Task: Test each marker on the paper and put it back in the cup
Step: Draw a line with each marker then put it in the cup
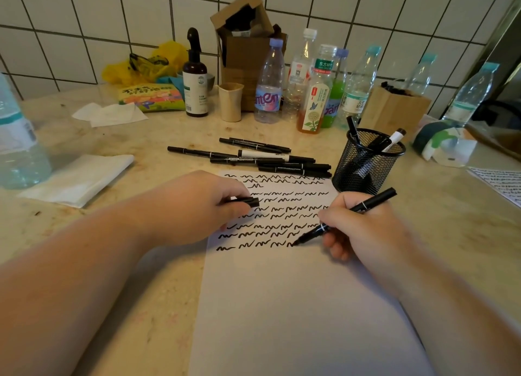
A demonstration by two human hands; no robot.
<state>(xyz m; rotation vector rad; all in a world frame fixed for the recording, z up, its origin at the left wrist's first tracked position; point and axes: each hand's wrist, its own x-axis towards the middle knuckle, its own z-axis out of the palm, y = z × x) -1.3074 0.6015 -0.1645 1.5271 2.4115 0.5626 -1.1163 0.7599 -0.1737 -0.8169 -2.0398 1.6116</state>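
I see the marker [345, 217] pinched in my right hand [363, 229], its tip touching the paper [296, 305] at the end of the lowest row of squiggles. My left hand [194, 206] rests on the sheet's left edge, fingers closed on the black cap [248, 201], partly hidden. Beyond the paper lies a pile of markers [262, 158]; just right of it stands the mesh cup [366, 161], holding a few more, their number hard to tell through the mesh.
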